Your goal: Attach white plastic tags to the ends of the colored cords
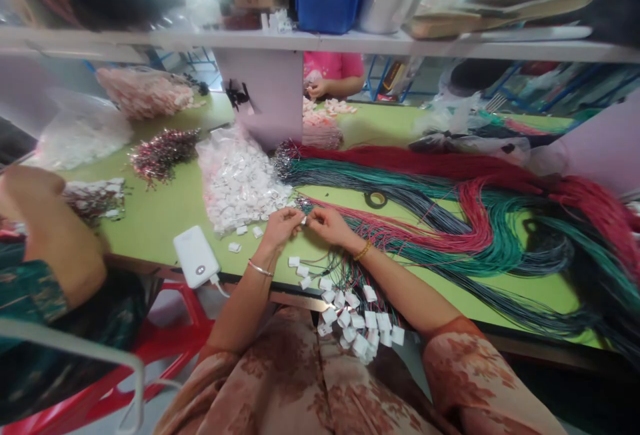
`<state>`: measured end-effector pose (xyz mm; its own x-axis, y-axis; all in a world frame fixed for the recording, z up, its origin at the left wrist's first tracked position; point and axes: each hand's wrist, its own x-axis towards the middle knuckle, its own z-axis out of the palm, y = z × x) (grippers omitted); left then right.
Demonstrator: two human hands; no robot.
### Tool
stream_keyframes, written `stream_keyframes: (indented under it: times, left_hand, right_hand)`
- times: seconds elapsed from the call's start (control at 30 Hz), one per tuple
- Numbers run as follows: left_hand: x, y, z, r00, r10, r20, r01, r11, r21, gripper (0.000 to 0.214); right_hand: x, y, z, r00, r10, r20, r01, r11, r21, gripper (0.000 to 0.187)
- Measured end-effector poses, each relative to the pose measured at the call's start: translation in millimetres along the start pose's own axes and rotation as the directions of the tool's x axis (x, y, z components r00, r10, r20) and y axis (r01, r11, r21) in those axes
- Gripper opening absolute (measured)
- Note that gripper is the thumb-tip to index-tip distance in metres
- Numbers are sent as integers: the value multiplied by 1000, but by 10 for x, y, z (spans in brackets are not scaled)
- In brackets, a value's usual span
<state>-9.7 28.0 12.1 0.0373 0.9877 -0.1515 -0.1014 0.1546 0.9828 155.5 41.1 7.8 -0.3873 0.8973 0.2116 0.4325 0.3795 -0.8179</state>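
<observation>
My left hand [281, 226] and my right hand [327, 225] meet fingertip to fingertip over the green table [160, 215], both pinched on a small white connector [303, 220] at a wire end. A heap of loose white connectors [237, 182] lies just behind my left hand. Finished wires with white connectors [357, 328] hang in a bunch over the table's front edge between my forearms. Long bundles of red, green and dark wires [475, 222] spread out to the right.
A white power bank [196, 256] lies at the table's front edge on the left. A roll of tape [375, 199] sits among the wires. Another person's arm [47, 228] is at the left; a person in pink [333, 75] works opposite. A shelf [320, 40] runs overhead.
</observation>
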Motion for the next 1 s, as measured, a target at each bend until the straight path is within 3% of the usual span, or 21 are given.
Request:
stream_keyframes:
  times: [0.1, 0.23, 0.37, 0.57, 0.77, 0.9, 1.0]
  left_hand:
    - [21, 35, -65, 998, -62, -32, 63, 998, 29, 21]
    - [44, 61, -110, 994, -98, -48, 100, 994, 48, 16]
    - [54, 26, -113, 995, -94, -21, 95, 994, 57, 17]
    - [78, -16, -89, 998, -59, 9, 59, 996, -72, 24]
    - [56, 3, -22, 998, -28, 49, 38, 971, -238, 23]
    - [69, -27, -24, 998, -30, 58, 47, 947, -317, 20]
    - [88, -48, -31, 997, -37, 70, 60, 928, -367, 18]
  right_hand:
    - [104, 79, -138, 999, 40, 35, -33, 985, -169, 25]
    - [198, 178, -242, 991, 125, 40, -77, 798, -598, 15]
    - [184, 220, -237, 992, 120, 51, -53, 734, -677, 22]
    - [120, 166, -319, 994, 103, -29, -102, 820, -563, 22]
    - [193, 3, -215, 997, -24, -71, 8, 977, -213, 18]
    - [230, -96, -136, 994, -16, -110, 19, 999, 32, 17]
    - [189, -123, -136, 993, 17, -117, -3, 994, 113, 18]
